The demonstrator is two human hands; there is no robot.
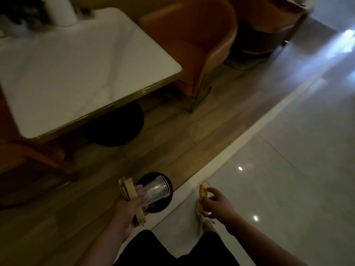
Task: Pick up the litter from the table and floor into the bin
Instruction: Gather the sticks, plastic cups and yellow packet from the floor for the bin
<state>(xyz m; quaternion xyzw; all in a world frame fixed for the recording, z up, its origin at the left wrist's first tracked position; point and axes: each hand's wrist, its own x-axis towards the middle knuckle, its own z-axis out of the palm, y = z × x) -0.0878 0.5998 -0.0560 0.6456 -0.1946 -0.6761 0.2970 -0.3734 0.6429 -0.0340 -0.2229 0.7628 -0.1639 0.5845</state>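
My left hand [132,207] grips stacked clear plastic cups [156,190] lying sideways, together with tan paper wrappers [128,191]. They hang over the open mouth of a small round black bin [167,184] on the wooden floor. My right hand [217,203] is to the right of the bin, above the pale tiles, and pinches an orange and white wrapper [202,192]. Part of the bin's opening is hidden behind the cups and my left hand.
A white marble table [80,70] with a gold rim stands at upper left on a black round base [123,125]. An orange chair [194,47] stands right of the table, another chair [32,160] at the left edge. Glossy tiles [288,169] spread to the right.
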